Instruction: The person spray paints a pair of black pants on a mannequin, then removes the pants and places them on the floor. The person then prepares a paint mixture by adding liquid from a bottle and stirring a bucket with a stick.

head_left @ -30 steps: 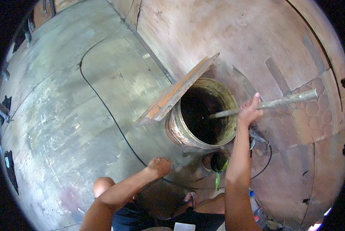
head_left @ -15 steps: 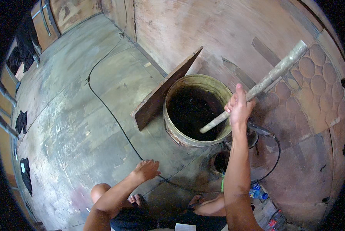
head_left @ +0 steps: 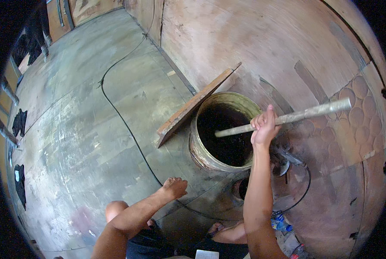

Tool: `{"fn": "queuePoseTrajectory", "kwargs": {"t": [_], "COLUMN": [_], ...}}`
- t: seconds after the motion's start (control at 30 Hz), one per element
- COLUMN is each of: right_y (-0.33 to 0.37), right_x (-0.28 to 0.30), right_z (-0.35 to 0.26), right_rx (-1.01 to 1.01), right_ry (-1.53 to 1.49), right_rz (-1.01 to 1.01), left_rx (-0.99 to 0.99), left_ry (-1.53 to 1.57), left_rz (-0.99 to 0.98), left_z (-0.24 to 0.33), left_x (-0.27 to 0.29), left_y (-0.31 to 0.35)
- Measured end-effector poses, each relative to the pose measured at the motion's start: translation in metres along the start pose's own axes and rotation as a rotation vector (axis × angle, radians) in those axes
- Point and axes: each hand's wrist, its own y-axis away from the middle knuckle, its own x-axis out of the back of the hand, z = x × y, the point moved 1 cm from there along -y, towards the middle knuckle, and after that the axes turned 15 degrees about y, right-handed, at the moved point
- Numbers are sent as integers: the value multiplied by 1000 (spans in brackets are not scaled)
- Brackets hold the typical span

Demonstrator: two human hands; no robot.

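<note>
The right hand [head_left: 265,127] reaches farther out than the left, its fingers wrapped in a full grip and the thumb extended, pointing away from the body. Behind it, the right forearm [head_left: 258,181] runs nearly straight back, wrist roughly in line. The left hand [head_left: 175,188], nearer the body and well apart from the right, is curled into a loose fist. The left forearm [head_left: 142,207] slants inward toward that fist from a bent elbow [head_left: 116,228].
</note>
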Motion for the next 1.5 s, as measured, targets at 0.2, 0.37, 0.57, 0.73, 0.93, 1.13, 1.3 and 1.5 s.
{"fn": "queuePoseTrajectory", "kwargs": {"t": [0.2, 0.37, 0.57, 0.73, 0.93, 1.13, 1.3, 1.5], "right_y": [-3, -13, -2, -4, -13, -7, -7, -11], "right_x": [9, 13, 5, 16, 17, 9, 15, 18], "right_z": [-27, -10, 10, -23, -14, 10, -20, -13], "right_rx": [-70, 209, 96, -143, 151, 104, -116, 187], "right_ry": [343, 459, 68, 205, 478, 74, 175, 452], "right_rz": [-23, 316, 107, -51, 337, 153, -60, 241], "left_rx": [10, -2, 12, 32, 4, 4, 13, 22], "left_ry": [30, 24, 30, 40, 42, 5, 9, 31], "left_rz": [4, 23, -18, 12, 57, 45, 23, 17], "left_z": [-4, -10, -11, -8, -11, -9, -4, -4], "left_x": [2, 6, 11, 14, 8, 6, 8, 8], "left_y": [-1, 1, 0, -3, -4, -7, -11, -9]}}
